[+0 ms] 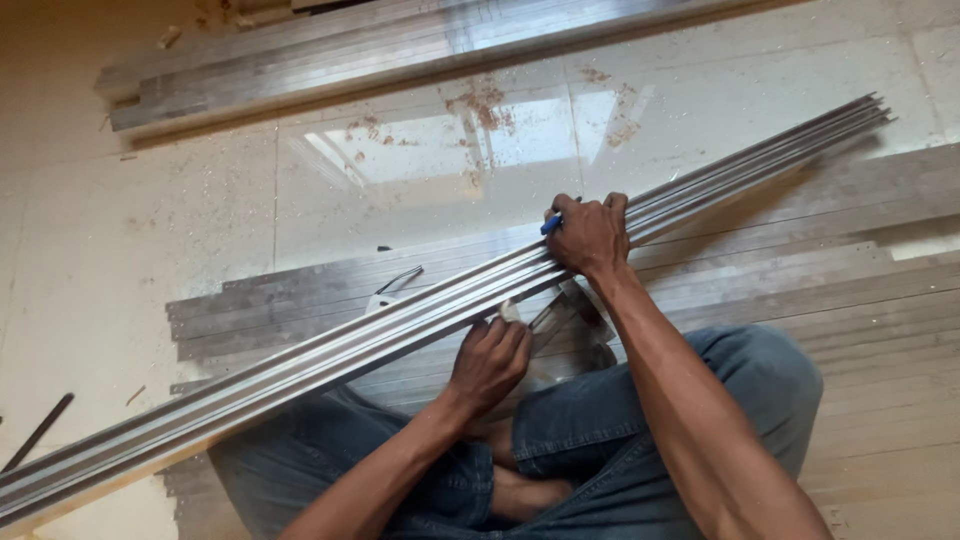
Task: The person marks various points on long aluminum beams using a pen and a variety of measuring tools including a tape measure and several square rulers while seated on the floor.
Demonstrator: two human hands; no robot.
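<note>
A long grooved aluminium profile (350,340) runs diagonally across my lap, from lower left to upper right. My right hand (590,235) grips its top edge and also holds a blue pen (551,223) between the fingers. My left hand (490,360) is closed on a small metal square (560,320) pressed against the profile's near edge. I sit cross-legged in blue jeans (640,410) on the floor.
Flat aluminium strips (850,260) lie side by side on the tiled floor under and beyond the profile. Another stack of profiles (330,60) lies at the top. A dark rod (40,430) rests at far left. Sawdust spots the tiles.
</note>
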